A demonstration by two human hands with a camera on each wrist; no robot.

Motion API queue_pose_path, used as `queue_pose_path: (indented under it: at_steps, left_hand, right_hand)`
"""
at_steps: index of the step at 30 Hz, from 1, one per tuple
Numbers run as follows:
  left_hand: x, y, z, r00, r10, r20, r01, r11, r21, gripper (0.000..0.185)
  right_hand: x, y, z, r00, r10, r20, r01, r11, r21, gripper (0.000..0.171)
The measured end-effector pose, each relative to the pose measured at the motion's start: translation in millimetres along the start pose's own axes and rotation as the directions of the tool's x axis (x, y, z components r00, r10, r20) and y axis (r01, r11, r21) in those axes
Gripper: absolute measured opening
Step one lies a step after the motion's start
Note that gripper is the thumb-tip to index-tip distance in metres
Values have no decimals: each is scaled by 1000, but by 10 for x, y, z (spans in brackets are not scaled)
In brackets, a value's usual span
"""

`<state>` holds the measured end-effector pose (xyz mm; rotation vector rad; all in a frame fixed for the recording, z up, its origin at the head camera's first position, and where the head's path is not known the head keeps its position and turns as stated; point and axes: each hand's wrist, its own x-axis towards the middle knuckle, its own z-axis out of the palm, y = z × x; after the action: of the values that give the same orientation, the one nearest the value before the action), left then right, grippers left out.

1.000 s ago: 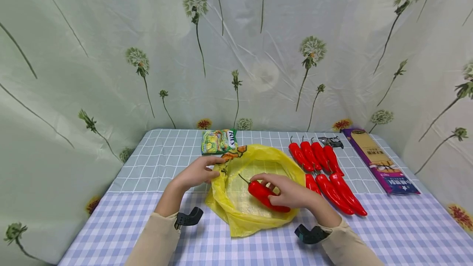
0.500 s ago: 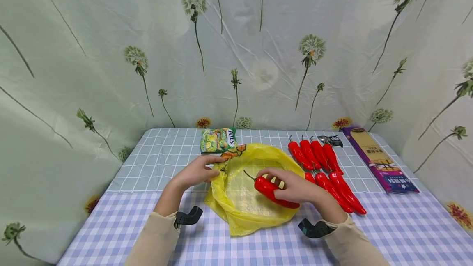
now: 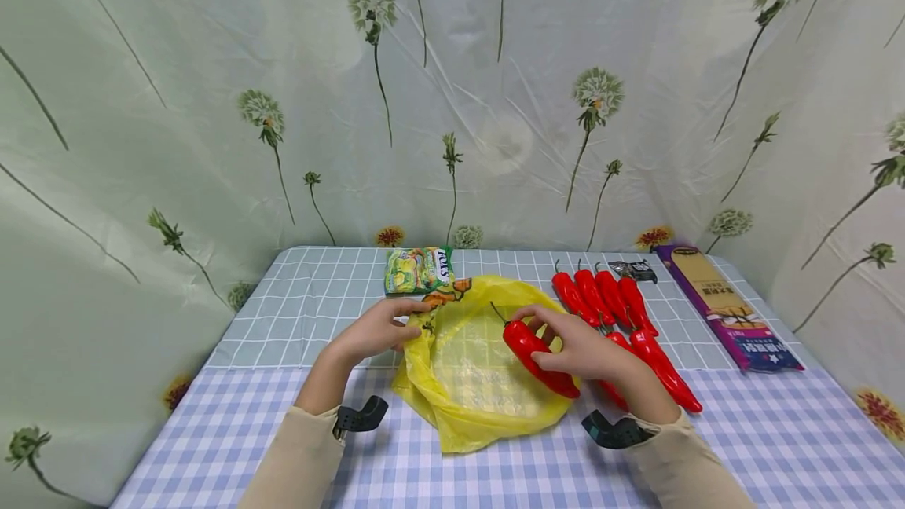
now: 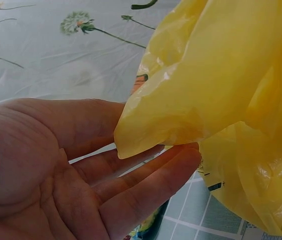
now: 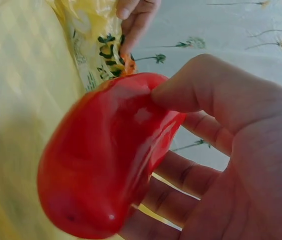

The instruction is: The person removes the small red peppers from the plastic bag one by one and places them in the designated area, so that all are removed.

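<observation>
A yellow plastic bag [image 3: 463, 426] lies spread on the table in the head view, its mouth wide and its rim rolled into a ring. At its left side my left hand [image 3: 378, 328] pinches the rim; the left wrist view has the bag's edge [image 4: 145, 135] between thumb and fingers. My right hand [image 3: 583, 344] grips a glossy red chili pepper [image 3: 533, 356] over the right part of the bag, its thin stem pointing up and left. Up close in the right wrist view, the thumb presses one side of the pepper [image 5: 106, 155] and the fingers lie behind it.
Several more red peppers [image 3: 665, 368] lie in two rows right of the bag, partly behind my right hand. A green snack packet [image 3: 417, 271] sits behind the bag. A small black packet [image 3: 634, 271] and a long purple-and-gold pack [image 3: 728, 309] are at the back right.
My right hand has carried the pepper rightward and slightly back, from the middle of the bag to its right rim. My left hand stays at the bag's left rim.
</observation>
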<state>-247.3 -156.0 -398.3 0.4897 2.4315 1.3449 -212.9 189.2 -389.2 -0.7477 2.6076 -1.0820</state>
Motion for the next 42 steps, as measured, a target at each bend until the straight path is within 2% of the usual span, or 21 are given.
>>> queue_pose_path:
  at_steps: [10, 19, 24, 33, 42]
  left_hand:
    - [11, -8, 12, 1000, -1, -4, 1, 1000, 6, 44]
    - [15, -12, 4, 1000, -7, 2, 7, 1000, 6, 44]
    - [13, -14, 5, 1000, -3, 6, 3, 1000, 7, 45]
    - [9, -15, 10, 1000, -16, 1, 16, 1000, 4, 44]
    - [19, -10, 13, 1000, -22, 1, 22, 1000, -2, 43]
  right_hand:
    - [-134, 57, -291, 995, 16, -94, -18, 1000, -22, 55]
    - [-329, 151, -583, 977, 33, -209, -52, 995, -88, 53]
    - [-419, 198, -694, 973, 50, -227, -73, 993, -92, 55]
    - [-523, 270, -833, 965, 157, -210, -180, 979, -95, 61]
    - [-674, 380, -978, 949, 173, -262, -194, 980, -54, 60]
